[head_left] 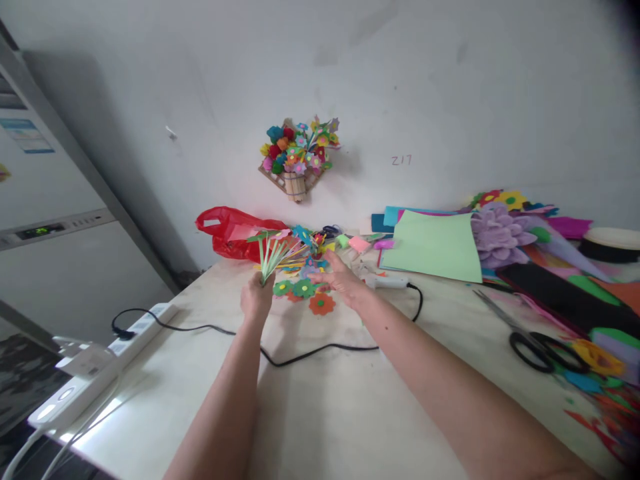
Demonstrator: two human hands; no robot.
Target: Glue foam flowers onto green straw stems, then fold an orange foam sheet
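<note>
The lower ends of the green stems [273,257] are buried inside the left hand [257,299]. Its fingers are curled tight around the bundle, and it is seen from the back, so the fingertips are out of sight. The small heads at the stem tips blur into the coloured clutter behind them, and the stems cannot be counted. The right hand [343,280] hides part of the pile beneath it. Its fingers are spread wide, palm down and holding nothing, just above the foam flowers [304,288]; whether a fingertip touches one cannot be told. The right edge of the surface [350,400] is cut off by the frame.

The bundle is held above the far middle of the surface, just left of the foam flowers. Its long axis runs from the fist up and away to the right, and the stems fan out toward the wall with their tips leaning over the pile.

A white glue gun [390,283] lies just right of the right hand. Scissors [545,347] lie well apart to the right, near a pale green sheet [435,247].
</note>
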